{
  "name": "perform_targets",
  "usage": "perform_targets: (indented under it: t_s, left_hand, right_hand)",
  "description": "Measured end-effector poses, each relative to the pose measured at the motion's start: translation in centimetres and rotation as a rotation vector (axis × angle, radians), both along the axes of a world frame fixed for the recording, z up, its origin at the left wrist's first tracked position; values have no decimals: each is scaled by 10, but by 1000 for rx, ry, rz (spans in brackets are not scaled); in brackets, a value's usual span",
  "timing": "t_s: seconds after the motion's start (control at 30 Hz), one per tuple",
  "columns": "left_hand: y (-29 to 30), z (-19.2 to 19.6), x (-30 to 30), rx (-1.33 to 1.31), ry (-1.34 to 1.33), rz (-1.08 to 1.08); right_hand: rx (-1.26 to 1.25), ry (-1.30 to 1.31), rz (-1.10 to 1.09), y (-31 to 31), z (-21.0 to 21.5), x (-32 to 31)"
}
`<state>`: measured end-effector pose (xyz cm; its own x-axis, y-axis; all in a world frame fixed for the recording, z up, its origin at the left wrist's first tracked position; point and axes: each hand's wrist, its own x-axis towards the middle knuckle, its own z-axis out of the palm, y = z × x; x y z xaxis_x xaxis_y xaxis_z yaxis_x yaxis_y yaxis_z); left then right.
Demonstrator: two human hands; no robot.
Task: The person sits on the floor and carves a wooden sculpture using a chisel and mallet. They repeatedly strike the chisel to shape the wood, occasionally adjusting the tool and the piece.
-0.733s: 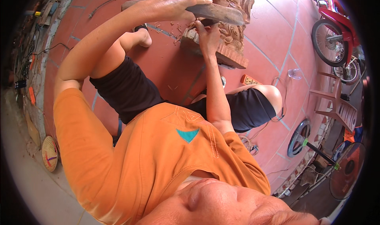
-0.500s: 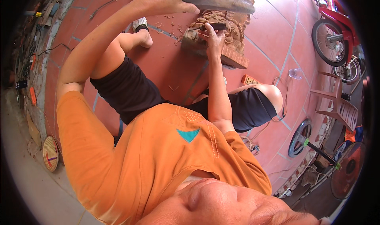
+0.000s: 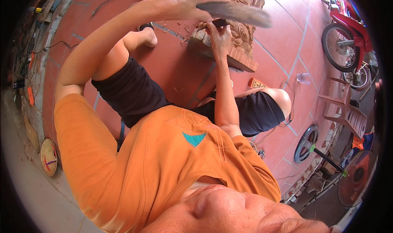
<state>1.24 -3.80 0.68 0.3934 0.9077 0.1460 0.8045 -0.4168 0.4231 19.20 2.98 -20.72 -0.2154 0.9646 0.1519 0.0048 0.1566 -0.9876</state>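
Note:
My left hand [image 3: 182,4] is closed round a long grey-brown mallet [image 3: 241,14], a club-like bar. The mallet is slightly smeared by motion and hangs over the carving. Below it, my right hand [image 3: 220,38] grips a dark, narrow chisel [image 3: 219,23], whose tip is hidden behind the fingers and mallet. The chisel lies against a carved wooden piece [image 3: 242,42] covered in scroll-like relief. A wooden block [image 3: 201,44] is at the carving's near left side. Both hands are beyond my knees, at the top of the view.
Wood chips [image 3: 184,30] lie on the red tiled floor [image 3: 176,77]. An orange power strip [image 3: 258,83] and cables are near my right knee. Further right are a clear cup [image 3: 303,78], a pink chair [image 3: 343,104], a fan [image 3: 358,177] and a red motorbike [image 3: 348,36]. A woven hat [image 3: 48,157] lies left.
The mallet has dropped slightly toward the chisel and tilted, its far end moving down and right. My right hand has shifted a little left and stays on the chisel.

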Motion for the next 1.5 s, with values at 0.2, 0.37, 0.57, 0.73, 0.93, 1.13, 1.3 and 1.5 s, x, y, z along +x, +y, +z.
perform_targets:
  t_s: [0.2, 0.37, 0.57, 0.73, 0.93, 1.13, 1.3, 1.5]
  left_hand:
    - [4, -5, -5, 12, 95, 3]
    - [4, 1, 2, -38, -65, 55]
    - [10, -18, -6, -47, 105, -30]
    - [7, -6, -6, -141, 102, 149]
    - [3, 8, -7, -122, -429, 264]
    - [-1, 19, -10, -260, -981, 273]
    - [1, 27, 4, -114, -741, 296]
    - [11, -10, -6, -140, -114, 135]
  right_hand:
    - [20, -3, -7, 0, -4, -3]
    - [-7, 0, 53, 6, -13, 0]
    - [-39, 65, 7, -2, 2, 0]
    - [-347, 273, 39, 2, 5, 14]
    - [-208, 237, 77, 0, -2, 7]
    - [-83, 58, 27, 1, -5, 5]
    - [-78, -18, 6, 3, -5, 4]
    - [-15, -46, 6, 0, -3, 2]
